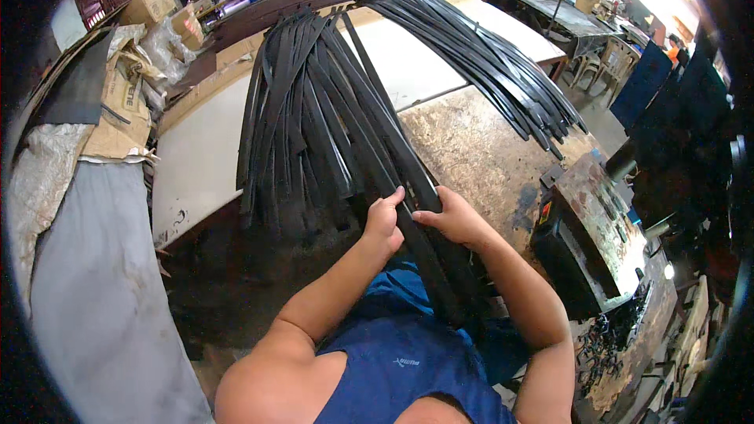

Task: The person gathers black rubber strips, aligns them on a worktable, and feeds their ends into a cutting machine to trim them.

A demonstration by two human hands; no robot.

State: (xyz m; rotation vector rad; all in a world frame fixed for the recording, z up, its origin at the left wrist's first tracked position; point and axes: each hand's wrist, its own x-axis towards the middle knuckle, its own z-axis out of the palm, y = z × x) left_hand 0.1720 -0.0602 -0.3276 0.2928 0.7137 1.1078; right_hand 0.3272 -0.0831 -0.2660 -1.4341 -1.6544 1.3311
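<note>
Long black flat straps, which look like leather belt strips, run from the table down toward my lap. My left hand point(382, 222) is closed round the left edge of these held black straps point(428, 255), thumb lying along them. On their right side my right hand point(449, 216) grips the same straps, its thumb pointing across toward the left hand. The fingers underneath are hidden. Just beyond and to the left, a loose bundle of black straps point(294, 102) fans out over the table's near edge, with its ends hanging down.
A second bundle of black straps point(487, 59) lies across the worn wooden table point(463, 149). At the right stands a metal-topped machine point(593, 220) beside small black pieces point(616, 338). Grey cloth point(94, 267) and cardboard point(122, 118) are at the left. Far right, a person point(674, 49) appears.
</note>
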